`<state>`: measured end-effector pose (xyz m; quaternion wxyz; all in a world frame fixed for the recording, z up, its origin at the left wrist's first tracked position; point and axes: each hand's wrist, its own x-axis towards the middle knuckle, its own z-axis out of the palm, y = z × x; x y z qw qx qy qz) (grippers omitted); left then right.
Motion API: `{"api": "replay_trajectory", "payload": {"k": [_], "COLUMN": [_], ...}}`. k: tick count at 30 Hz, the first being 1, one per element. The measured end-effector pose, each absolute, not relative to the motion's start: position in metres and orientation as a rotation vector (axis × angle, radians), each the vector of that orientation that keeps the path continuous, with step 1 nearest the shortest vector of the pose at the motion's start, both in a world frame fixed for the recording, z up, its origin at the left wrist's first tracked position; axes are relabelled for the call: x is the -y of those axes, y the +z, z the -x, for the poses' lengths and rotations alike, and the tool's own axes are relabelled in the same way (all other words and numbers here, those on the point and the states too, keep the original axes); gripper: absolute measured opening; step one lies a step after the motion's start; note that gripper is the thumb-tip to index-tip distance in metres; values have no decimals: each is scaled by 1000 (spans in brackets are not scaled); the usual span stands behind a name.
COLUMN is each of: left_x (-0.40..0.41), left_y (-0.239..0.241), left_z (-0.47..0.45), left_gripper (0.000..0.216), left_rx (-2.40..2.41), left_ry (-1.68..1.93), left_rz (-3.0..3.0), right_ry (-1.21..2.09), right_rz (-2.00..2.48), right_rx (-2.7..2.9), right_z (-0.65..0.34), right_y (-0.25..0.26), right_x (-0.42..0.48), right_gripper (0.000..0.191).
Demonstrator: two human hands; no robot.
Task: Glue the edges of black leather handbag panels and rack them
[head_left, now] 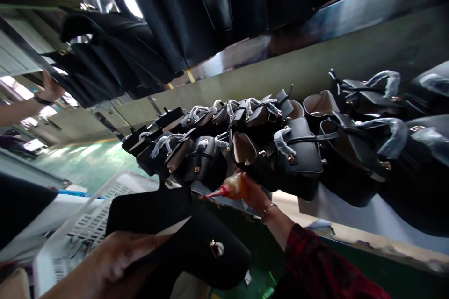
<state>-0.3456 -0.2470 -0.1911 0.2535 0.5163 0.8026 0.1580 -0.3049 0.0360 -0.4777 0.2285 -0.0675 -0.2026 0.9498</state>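
My left hand [122, 254] is closed on the edge of a black handbag [210, 224], whose flap stands up and whose front carries a metal clasp [217, 248]. Some of the fingers are hidden under the bag. In my right hand [250, 191] is a small squeeze bottle [234, 186] with yellowish contents and a red nozzle. The nozzle points left, above the held bag and apart from it. Just beyond the bottle, a black handbag with a gold lock [205, 159] stands on the lower shelf.
Rows of black handbags [298, 147] with plastic-wrapped handles fill the lower shelf. More black bags [168, 14] line the upper shelf, above a metal edge. A white plastic basket [45, 261] sits at lower left. Another person's hand [51, 88] reaches toward the upper shelf.
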Motion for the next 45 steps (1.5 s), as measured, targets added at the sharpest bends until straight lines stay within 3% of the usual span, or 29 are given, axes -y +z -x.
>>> {"api": "replay_trajectory", "payload": {"k": [6, 11, 19, 29, 32, 38, 45], "left_x": [215, 168, 70, -4, -25, -66, -56], "left_y": [-176, -160, -137, -133, -134, -150, -236], "left_z": [315, 308, 337, 369, 375, 385, 363], "left_gripper": [49, 49, 21, 46, 49, 18, 24], "left_rx": [-2097, -2028, -2089, -2313, -2432, -2705, -2725], "left_ry": [341, 382, 287, 527, 366, -179, -568], "left_rz": [-1594, -1641, -1562, -1375, -1528, -1714, -1682], "right_ry": [2515, 2464, 2384, 2416, 2428, 2440, 2467], "right_rz": [253, 214, 190, 147, 137, 108, 80], "right_rx": [522, 525, 453, 399, 389, 414, 467], "right_z": [269, 233, 193, 178, 177, 173, 173], "right_y": [-473, -466, -460, -456, -459, -462, -466], "right_x": [-63, -83, -110, -116, -112, -118, -125], "right_gripper": [52, 49, 44, 42, 40, 37, 33]}}
